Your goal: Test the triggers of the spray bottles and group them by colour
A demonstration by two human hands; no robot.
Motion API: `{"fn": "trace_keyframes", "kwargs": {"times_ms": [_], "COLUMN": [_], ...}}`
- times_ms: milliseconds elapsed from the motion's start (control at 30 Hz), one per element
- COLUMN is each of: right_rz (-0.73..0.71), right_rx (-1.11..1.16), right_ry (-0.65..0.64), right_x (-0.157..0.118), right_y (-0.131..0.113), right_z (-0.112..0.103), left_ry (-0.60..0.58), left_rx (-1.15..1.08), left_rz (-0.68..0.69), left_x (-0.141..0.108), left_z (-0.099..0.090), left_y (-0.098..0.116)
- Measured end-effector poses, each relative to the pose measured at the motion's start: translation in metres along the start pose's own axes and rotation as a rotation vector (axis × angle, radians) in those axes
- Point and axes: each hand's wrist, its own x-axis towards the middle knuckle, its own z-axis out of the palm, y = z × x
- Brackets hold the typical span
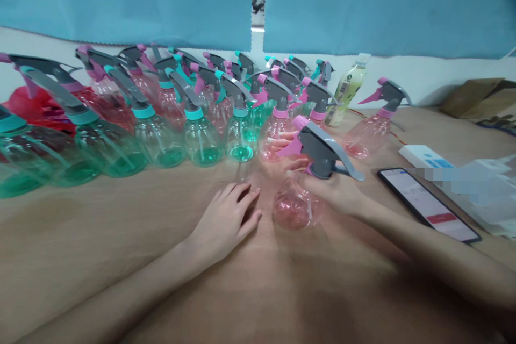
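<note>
A pink clear spray bottle [296, 207] with a grey and pink trigger head stands slightly tilted on the table [169, 301]. My right hand [322, 185] is at its neck, the thumb in front and fingers reaching around behind, partly hidden by the trigger head. To its left my left hand [228, 220] rests on the table, fingers slightly bent and apart, holding nothing. Just beyond the hands stands a green spray bottle [241, 137] with a teal collar, beside a pink one [276, 131].
Rows of green and pink spray bottles [161, 142] span the left and back. At right are another pink bottle [371, 131], a drink bottle [346, 91], a phone [427, 204], a white box [427, 156], plastic wrapping [495, 188] and a cardboard box [475, 97].
</note>
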Motion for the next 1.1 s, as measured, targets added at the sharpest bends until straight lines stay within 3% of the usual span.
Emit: {"fn": "trace_keyframes", "kwargs": {"times_ms": [1100], "right_rz": [0.123], "right_rx": [-0.012], "right_ry": [-0.026], "right_x": [-0.0015], "right_y": [-0.0023], "right_z": [-0.0004], "left_ry": [0.001], "left_rx": [-0.005], "left_rz": [-0.002], "left_x": [0.0002], "left_z": [0.0006], "left_y": [0.0002]}}
